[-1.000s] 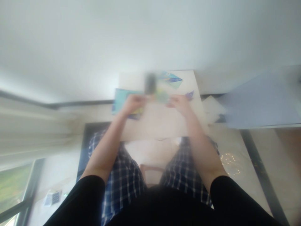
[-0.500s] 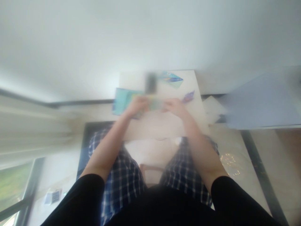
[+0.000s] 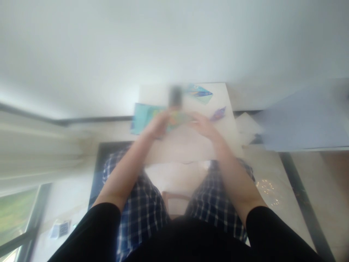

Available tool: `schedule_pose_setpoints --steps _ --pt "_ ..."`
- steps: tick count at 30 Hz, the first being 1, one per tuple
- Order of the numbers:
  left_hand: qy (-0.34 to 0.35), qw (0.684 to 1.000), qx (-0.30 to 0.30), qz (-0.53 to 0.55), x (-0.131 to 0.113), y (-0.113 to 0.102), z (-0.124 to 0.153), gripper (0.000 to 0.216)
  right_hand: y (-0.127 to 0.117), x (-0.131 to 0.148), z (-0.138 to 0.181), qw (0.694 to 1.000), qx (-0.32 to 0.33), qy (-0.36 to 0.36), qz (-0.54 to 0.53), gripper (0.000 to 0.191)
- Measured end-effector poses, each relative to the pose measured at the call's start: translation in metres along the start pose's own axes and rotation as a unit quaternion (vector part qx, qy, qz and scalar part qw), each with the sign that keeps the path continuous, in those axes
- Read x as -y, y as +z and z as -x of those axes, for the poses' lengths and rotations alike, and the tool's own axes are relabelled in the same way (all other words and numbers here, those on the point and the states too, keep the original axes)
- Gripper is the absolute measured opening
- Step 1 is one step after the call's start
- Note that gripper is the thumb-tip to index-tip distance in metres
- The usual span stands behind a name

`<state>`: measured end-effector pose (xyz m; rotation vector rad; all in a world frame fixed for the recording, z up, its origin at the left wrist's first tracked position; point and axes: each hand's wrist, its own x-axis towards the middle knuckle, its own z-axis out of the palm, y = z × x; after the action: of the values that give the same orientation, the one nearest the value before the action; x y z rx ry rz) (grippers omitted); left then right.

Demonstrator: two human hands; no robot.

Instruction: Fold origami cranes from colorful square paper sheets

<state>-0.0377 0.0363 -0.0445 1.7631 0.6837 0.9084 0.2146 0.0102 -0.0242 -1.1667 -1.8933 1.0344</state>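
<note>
Far left there's a window (image 3: 17,209), with a pale curtain (image 3: 38,153) next to it. On the white table (image 3: 182,147), a teal sheet (image 3: 140,118) lies at the left side, near the left hand (image 3: 160,123). That hand is curled at the left end of a green-yellow paper (image 3: 178,118), but it's so blurry I can't tell if it's really pinching it. The paper sits right between the hands, just below a dark smudgy thing (image 3: 176,96), no clue what. A pointy blue-teal folded piece (image 3: 201,93) lies toward the far edge. The right hand (image 3: 201,123) has bent fingers by the paper's right end, grip unclear too. Just past it is a small purple piece (image 3: 218,114).
</note>
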Motion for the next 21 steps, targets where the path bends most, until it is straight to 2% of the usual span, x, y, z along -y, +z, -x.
schedule_pose_setpoints --steps 4,10,13,21 --pt "-0.010 0.999 0.004 -0.040 0.008 -0.002 0.000 0.096 0.001 0.002 0.001 1.000 0.008 0.001 0.005 0.048" --pt "-0.075 0.995 0.001 -0.073 -0.002 -0.003 -0.002 0.078 0.007 0.008 0.001 0.999 0.033 0.015 0.008 0.045" --pt "-0.062 0.996 0.007 -0.062 -0.005 -0.003 -0.002 0.069 0.008 0.007 0.001 0.999 0.035 0.013 0.008 0.046" --pt "-0.051 0.998 0.016 -0.044 0.001 -0.008 0.001 0.071 0.004 0.016 0.003 0.997 0.036 0.038 -0.061 0.042"
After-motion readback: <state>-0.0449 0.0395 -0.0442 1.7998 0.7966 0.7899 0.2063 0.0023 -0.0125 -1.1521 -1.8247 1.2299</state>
